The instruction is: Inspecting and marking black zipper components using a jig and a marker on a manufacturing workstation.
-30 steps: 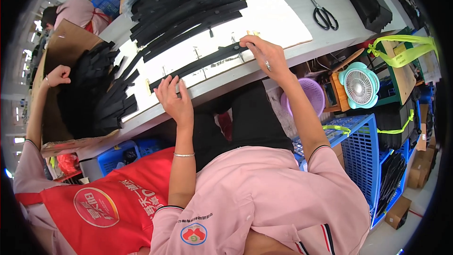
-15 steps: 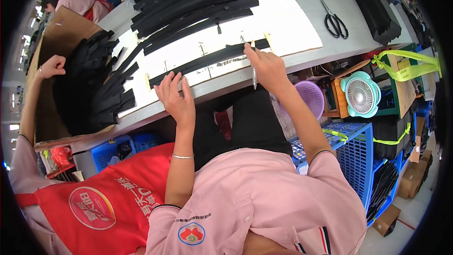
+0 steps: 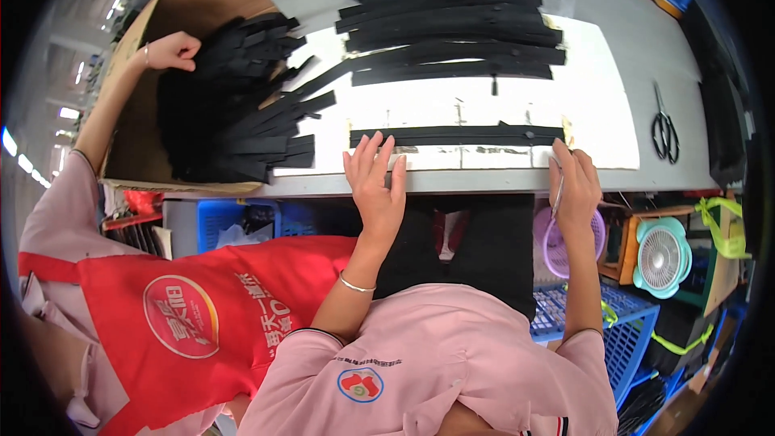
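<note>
A black zipper point(image 3: 460, 136) lies straight along a white marked board point(image 3: 601, 105) near the table's front edge. My left hand point(image 3: 378, 182) rests with fingers spread, its fingertips at the zipper's left end. At the other end, my right hand point(image 3: 576, 186) touches the zipper's tip with its fingertips. A slim silver pen-like tool point(image 3: 558, 195) is tucked in that hand, pointing toward me. Farther back on the board, several more black zippers point(image 3: 444, 12) lie side by side in a stack.
On the left, a cardboard box point(image 3: 133, 141) holds many black strips, with a co-worker's hand point(image 3: 172, 52) above it. Black-handled scissors point(image 3: 664, 133) lie on the table point(image 3: 646, 56) at right. Below are a purple basket point(image 3: 569, 254), a teal fan point(image 3: 662, 257) and a blue crate point(image 3: 622, 339).
My view has turned, so the table now appears more level and farther right. Both hands stay at the zipper's ends, and my right hand still holds the silver tool.
</note>
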A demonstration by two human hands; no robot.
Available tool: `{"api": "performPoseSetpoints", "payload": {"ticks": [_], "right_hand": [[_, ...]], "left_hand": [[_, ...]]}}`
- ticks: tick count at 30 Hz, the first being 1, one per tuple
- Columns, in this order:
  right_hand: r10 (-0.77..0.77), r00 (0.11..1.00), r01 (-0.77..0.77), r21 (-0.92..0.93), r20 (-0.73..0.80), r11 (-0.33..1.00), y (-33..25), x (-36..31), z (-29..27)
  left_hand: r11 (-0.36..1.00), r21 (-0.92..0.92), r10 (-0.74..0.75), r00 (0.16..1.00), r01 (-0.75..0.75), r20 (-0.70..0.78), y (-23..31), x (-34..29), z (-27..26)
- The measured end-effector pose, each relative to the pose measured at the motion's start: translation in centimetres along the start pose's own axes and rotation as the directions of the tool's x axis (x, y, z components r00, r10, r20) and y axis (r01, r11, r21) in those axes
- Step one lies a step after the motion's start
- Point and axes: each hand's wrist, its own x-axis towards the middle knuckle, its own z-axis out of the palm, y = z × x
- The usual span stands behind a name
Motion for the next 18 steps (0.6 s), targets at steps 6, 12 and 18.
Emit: {"api": "performPoseSetpoints", "payload": {"ticks": [6,12,18], "right_hand": [[-0.075,0.997,0.076,-0.063,0.013,0.995,0.7,0.5,0.1],[-0.128,0.984,0.120,0.072,0.120,0.990,0.0,1.0,0.4],[-0.189,0.957,0.189,0.021,0.222,0.982,0.3,2.0,2.1]], "left_hand": [[0.969,0.241,-0.018,0.985,0.059,-0.171,-7.9,7.5,-4.9],[0.927,0.355,-0.106,0.993,0.121,-0.061,-15.3,10.1,-6.9],[0.921,0.331,-0.146,0.970,0.204,-0.192,-16.4,10.5,-7.5]]}}
